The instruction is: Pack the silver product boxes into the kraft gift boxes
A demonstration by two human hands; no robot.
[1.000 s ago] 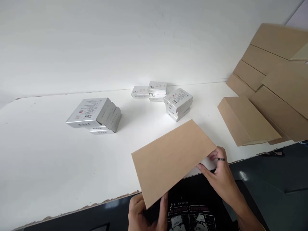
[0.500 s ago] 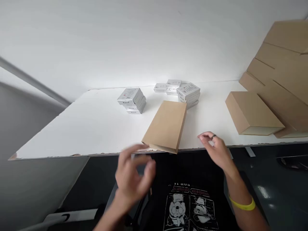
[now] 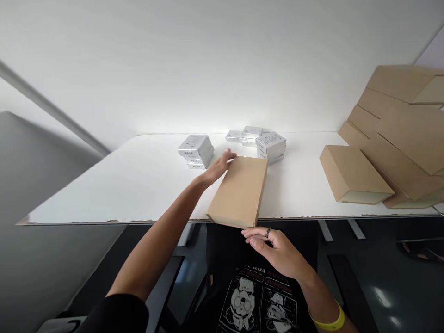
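A flat brown cardboard box (image 3: 240,192) lies on the white table (image 3: 138,185), its near end at the table's front edge. My left hand (image 3: 221,166) reaches across the table with fingers apart, beside the box's far left corner and close to a stack of silver-white small boxes (image 3: 196,151). It holds nothing. My right hand (image 3: 274,247), with a ring on one finger, hovers just below the box's near end, fingers loosely spread and holding nothing.
More silver-white small boxes (image 3: 267,143) are stacked at the back of the table. One brown carton (image 3: 352,173) lies at the right, and a leaning pile of brown cartons (image 3: 398,125) fills the far right. Dark floor lies below the table edge.
Both hands have let go of the brown box, which now lies flat on the table. My left hand has reached forward to its far corner; my right hand dropped below its near end.
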